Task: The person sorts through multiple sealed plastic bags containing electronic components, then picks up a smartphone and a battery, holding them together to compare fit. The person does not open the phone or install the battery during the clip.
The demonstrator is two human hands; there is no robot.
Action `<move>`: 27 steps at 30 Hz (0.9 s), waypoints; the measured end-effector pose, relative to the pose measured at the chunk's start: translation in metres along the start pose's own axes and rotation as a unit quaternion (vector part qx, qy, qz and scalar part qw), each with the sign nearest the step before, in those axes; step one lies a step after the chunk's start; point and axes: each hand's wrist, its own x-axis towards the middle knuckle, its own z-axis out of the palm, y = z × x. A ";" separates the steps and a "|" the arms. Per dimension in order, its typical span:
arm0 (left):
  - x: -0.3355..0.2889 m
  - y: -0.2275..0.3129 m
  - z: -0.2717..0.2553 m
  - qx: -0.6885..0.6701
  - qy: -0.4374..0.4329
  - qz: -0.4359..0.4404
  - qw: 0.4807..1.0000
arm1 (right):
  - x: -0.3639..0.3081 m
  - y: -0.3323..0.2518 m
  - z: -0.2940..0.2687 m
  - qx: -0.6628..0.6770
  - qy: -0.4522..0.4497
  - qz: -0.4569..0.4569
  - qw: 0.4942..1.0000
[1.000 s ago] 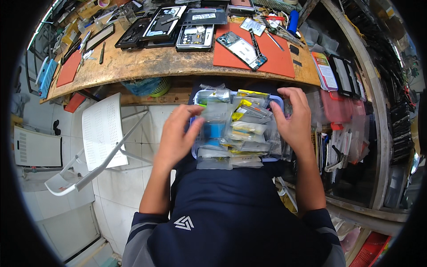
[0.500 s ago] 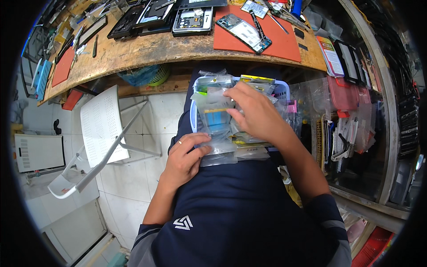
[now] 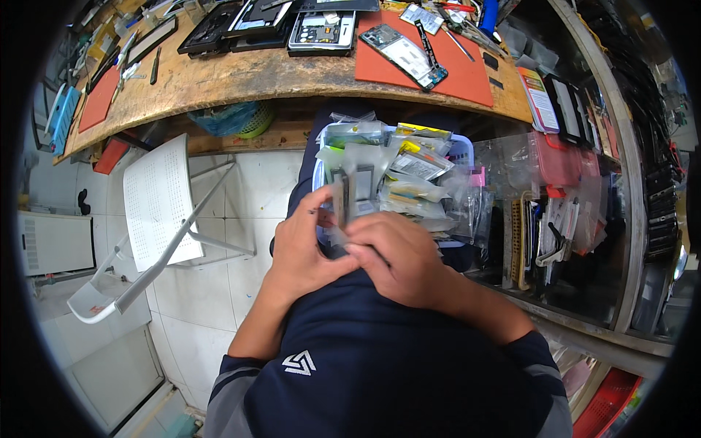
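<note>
Shirt (image 3: 409, 350): one, navy, nearest to the viewpoint.
Left hand (image 3: 296, 252): one, thumb spread wide of the fingers, fingertips at the side of the held packet (image 3: 346, 198); whether they press on it cannot be told.
Right hand (image 3: 401, 255): one, narrow, thumb and curled fingers apparently pinching the near end of the held packet.
Held packet: between the hands, above the near left part of the basket (image 3: 460, 151); see-through, blurred, contents not identifiable. Count appears to be one; a second behind it cannot be ruled out.
Basket: one, pale blue, resting on the legs (image 3: 307, 179).
Packets (image 3: 423, 166): at least six in the basket, overlapping, so no exact count. Progress, as judged: one is in handling, the others lie in the basket, none is seen set aside; the share done cannot be determined.
Chair (image 3: 157, 204): one, white, perforated, left of the basket and well apart.
Bin (image 3: 257, 123): one, green, under the bench (image 3: 241, 84).
Bench: one, wooden, beyond the basket.
Mats (image 3: 467, 84): two, orange, one at each side.
Phone (image 3: 394, 55): one, opened, on the right mat.
Shells (image 3: 321, 33): at least three, overlapping.
</note>
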 end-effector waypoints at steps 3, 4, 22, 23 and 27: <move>0.003 -0.016 0.006 -0.059 -0.008 -0.054 0.997 | 0.020 0.010 -0.002 0.025 -0.064 0.049 0.996; 0.005 -0.020 0.008 -0.137 0.003 -0.116 0.984 | 0.025 0.018 -0.006 0.059 -0.070 0.062 0.994; 0.033 -0.047 -0.020 -0.210 -0.135 -0.171 0.953 | 0.040 0.081 -0.030 -0.108 -0.080 0.138 0.981; 0.033 -0.044 -0.024 -0.151 -0.173 -0.111 0.967 | 0.038 0.083 -0.031 -0.086 -0.059 0.141 0.984; 0.033 -0.029 -0.029 -0.141 -0.213 0.057 0.965 | 0.035 0.087 -0.029 0.034 0.051 0.208 0.976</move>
